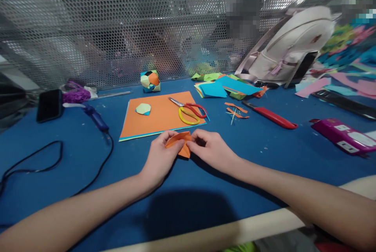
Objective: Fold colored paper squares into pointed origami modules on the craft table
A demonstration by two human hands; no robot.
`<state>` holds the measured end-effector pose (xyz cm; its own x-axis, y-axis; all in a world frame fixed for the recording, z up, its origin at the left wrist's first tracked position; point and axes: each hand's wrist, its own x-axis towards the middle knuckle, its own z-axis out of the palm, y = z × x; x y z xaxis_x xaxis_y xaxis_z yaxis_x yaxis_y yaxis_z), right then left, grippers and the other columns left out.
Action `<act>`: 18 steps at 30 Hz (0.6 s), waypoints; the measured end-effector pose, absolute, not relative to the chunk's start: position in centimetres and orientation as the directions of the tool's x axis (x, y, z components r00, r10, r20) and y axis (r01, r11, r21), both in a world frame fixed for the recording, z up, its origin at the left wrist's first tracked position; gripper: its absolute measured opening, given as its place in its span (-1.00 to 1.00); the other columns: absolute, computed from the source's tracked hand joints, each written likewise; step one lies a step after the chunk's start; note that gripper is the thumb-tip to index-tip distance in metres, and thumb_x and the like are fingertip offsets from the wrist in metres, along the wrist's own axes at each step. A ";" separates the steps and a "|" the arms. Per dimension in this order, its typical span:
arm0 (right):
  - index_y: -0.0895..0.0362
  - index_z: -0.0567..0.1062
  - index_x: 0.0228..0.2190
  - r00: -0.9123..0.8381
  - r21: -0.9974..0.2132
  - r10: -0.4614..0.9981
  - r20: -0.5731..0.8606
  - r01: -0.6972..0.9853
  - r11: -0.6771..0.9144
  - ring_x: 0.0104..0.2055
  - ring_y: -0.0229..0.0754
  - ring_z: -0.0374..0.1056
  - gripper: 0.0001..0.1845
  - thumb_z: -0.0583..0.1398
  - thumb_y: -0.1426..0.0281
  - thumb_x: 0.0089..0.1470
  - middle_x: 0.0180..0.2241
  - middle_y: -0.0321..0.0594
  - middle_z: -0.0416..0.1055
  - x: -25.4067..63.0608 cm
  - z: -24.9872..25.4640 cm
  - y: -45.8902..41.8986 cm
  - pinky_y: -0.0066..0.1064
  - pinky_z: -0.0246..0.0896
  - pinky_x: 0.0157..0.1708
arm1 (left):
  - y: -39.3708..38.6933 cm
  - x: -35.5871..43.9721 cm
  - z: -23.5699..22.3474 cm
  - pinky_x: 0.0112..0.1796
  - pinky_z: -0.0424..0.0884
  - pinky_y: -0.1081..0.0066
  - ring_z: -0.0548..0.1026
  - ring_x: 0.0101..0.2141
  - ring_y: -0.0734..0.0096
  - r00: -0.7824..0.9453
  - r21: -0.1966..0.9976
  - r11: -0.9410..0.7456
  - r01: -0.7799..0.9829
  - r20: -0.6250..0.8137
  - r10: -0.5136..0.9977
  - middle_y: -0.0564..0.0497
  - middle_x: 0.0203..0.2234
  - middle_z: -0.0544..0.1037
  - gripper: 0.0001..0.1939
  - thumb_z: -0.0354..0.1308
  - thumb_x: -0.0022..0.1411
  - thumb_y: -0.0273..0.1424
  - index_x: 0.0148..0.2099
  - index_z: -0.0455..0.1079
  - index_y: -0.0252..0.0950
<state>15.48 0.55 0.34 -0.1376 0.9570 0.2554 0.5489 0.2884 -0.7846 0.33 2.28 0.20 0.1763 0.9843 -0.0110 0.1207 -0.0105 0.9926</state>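
Between my two hands is a small piece of folded orange paper (185, 151), held just above the blue table. My left hand (161, 156) grips its left side, thumb pressed on the front. The right side is pinched by the thumb and fingers of my right hand (213, 148). Just beyond lies a stack of orange paper sheets (155, 120) with blue and pale green edges below. On the stack rest scissors (188, 113) with red and yellow handles and a small folded pale green and blue paper piece (143, 109).
Behind the stack sits a multicoloured paper ball (150, 81). Rightward are paper scraps (235, 111), a red-handled cutter (274, 117), a purple device (342, 134) and a pale backpack (293, 44). Leftward are a blue glue gun (96, 118), its black cord and a phone (49, 105). Perforated metal (102, 28) stands behind.
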 end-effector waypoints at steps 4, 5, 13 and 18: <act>0.14 0.28 -0.62 -0.088 -0.811 0.964 0.252 0.524 0.260 -0.57 -0.37 0.13 -0.80 0.08 0.42 0.00 -0.63 -0.38 0.26 15.6 0.6 0.6 -0.52 0.01 -0.56 | 2.1 0.4 0.5 -0.32 0.32 0.45 0.43 -0.35 0.38 0.224 0.976 -0.045 0.213 -0.004 0.975 0.04 -0.42 0.51 -0.79 0.17 0.05 -0.32 -0.27 0.43 -0.34; 0.15 0.29 -0.62 -0.082 -0.806 0.962 0.259 0.531 0.262 -0.57 -0.37 0.13 -0.80 0.08 0.43 0.00 -0.63 -0.37 0.26 15.6 0.6 0.6 -0.52 0.01 -0.56 | 2.0 0.5 0.6 -0.33 0.31 0.45 0.43 -0.36 0.37 0.227 0.970 -0.053 0.237 -0.002 0.974 0.04 -0.43 0.50 -0.79 0.17 0.05 -0.31 -0.27 0.42 -0.34; 0.14 0.29 -0.62 -0.080 -0.742 0.936 0.344 0.587 0.323 -0.60 -0.38 0.15 -0.81 0.10 0.46 -0.01 -0.65 -0.36 0.30 16.0 0.7 0.7 -0.52 0.03 -0.56 | 1.5 0.3 0.6 -0.32 0.28 0.49 0.37 -0.36 0.42 0.356 0.985 -0.055 0.162 -0.006 0.935 0.06 -0.40 0.47 -0.76 0.04 0.18 -0.23 -0.27 0.39 -0.30; 0.15 0.34 -0.59 -0.110 -0.730 0.935 0.338 0.596 0.334 -0.59 -0.37 0.18 -0.80 0.11 0.42 0.04 -0.63 -0.35 0.33 16.0 0.5 0.7 -0.52 0.03 -0.56 | 1.6 0.2 0.3 -0.31 0.27 0.48 0.37 -0.34 0.38 0.360 0.973 -0.096 0.208 0.015 0.933 0.04 -0.41 0.48 -0.70 -0.02 0.23 -0.21 -0.27 0.42 -0.32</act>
